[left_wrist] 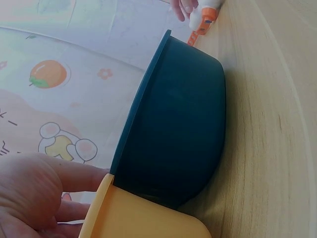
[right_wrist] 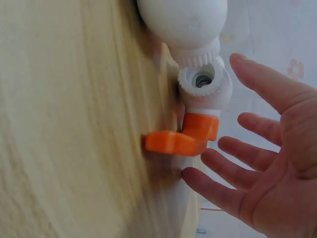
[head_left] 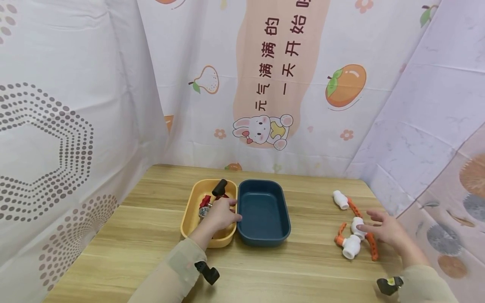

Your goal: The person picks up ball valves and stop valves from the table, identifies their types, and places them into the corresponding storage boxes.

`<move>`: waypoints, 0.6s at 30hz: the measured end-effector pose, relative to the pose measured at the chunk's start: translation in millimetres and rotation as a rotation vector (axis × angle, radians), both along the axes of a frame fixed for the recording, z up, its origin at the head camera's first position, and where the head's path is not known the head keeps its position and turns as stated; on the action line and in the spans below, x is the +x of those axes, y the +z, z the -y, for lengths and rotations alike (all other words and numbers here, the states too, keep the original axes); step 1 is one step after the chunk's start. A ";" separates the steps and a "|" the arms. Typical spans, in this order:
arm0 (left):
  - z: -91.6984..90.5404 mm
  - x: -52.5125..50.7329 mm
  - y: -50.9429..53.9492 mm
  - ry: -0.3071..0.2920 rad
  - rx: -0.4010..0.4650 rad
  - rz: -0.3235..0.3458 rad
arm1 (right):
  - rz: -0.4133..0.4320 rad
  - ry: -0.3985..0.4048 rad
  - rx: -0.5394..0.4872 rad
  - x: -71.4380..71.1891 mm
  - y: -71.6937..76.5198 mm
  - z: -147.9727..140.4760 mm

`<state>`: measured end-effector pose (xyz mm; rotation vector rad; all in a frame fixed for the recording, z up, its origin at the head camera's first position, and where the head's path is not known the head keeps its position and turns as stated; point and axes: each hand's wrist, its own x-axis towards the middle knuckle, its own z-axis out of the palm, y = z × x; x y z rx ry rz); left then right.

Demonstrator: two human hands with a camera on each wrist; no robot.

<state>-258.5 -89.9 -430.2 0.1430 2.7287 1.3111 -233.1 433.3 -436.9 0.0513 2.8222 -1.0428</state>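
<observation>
My left hand (head_left: 221,214) is over the right side of a yellow tray (head_left: 185,219), its fingers loosely spread. In the left wrist view, the thumb lies at the yellow tray's rim, beside the dark blue tray (left_wrist: 173,114). Inside the yellow tray are a red-handled metal valve (head_left: 205,202) and a black handle (head_left: 219,187), partly hidden by the hand. To the right, my right hand (head_left: 388,229) hovers with spread fingers beside a white plastic valve (head_left: 357,227) with an orange lever. Two similar valves, a front one (head_left: 351,247) and a back one (head_left: 340,200), lie close by.
Both trays stand side by side on a wooden table (head_left: 303,269). The blue tray shows a bare bottom. Printed cloth (head_left: 295,139) hangs behind the table and along both sides. A small black camera is strapped to each wrist.
</observation>
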 end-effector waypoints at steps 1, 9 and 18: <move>0.0 -0.1 -0.2 -0.001 0.000 0.001 | -0.001 -0.001 0.007 -0.6 -1.1 -0.3; 0.3 0.0 -0.9 -0.014 -0.003 -0.008 | -0.062 0.028 0.138 -6.1 -8.9 1.5; 2.0 -1.4 -2.3 -0.033 -0.001 -0.019 | -0.076 0.047 0.229 -9.7 -4.9 10.0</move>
